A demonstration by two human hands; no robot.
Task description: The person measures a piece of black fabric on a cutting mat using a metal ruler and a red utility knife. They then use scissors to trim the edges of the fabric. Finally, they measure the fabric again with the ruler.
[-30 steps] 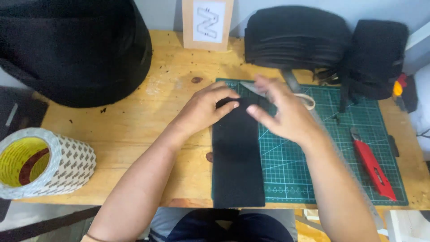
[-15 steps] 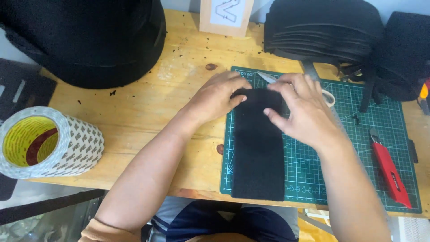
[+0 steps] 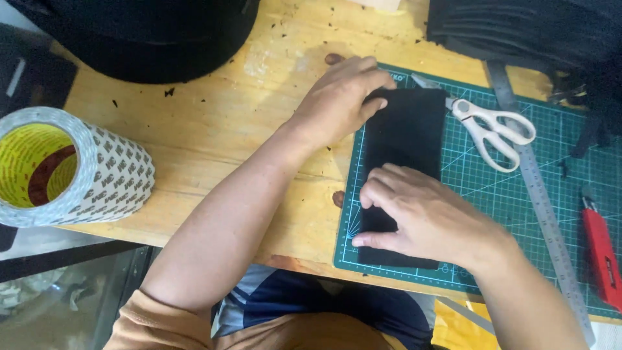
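Note:
A long black rectangular strip of material [image 3: 407,139] lies flat along the left side of a green cutting mat [image 3: 505,194]. My left hand [image 3: 340,97] presses its fingertips on the strip's far left corner. My right hand [image 3: 427,217] lies flat on the strip's near end, fingers spread and pointing left, covering part of it. Neither hand grips anything; both press down on the strip.
White-handled scissors [image 3: 495,126] and a metal ruler [image 3: 541,188] lie on the mat to the right. A red utility knife [image 3: 601,249] sits at the right edge. A large tape roll [image 3: 71,172] stands at the left. Black fabric piles [image 3: 149,32] fill the back.
The camera has moved closer. My right hand slid from the strip's far end down to its near end. My left hand stays at the far left corner.

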